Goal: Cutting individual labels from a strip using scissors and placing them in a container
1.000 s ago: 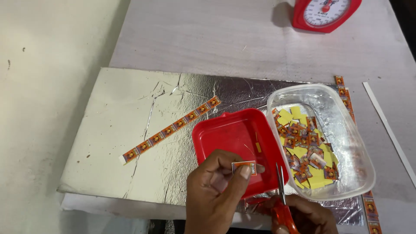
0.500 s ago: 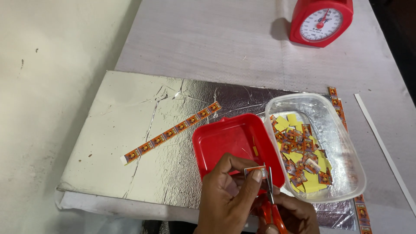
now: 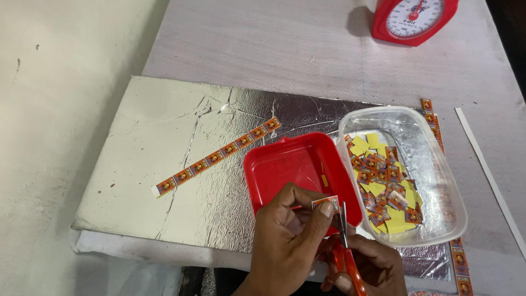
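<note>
From the head camera, your left hand [image 3: 287, 235] is pinching a small printed sticker strip [image 3: 325, 201] over the red lid [image 3: 290, 167], while your right hand [image 3: 364, 263] is gripping red-handled scissors [image 3: 346, 249], blades meeting the strip beside the clear tub [image 3: 438, 181].

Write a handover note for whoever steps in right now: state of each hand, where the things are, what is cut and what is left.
Left hand: pinches a short sticker strip between thumb and fingertips, over the red lid.
Right hand: holds the red-handled scissors, blades up beside the strip's end.
Clear tub: on the foil board, holding many cut stickers.
Done: that pile of cut pieces.
Left: the held strip, a long strip lying on the foil, and more strips by the tub's right edge.
A red scale stands at the far end of the table.
</note>
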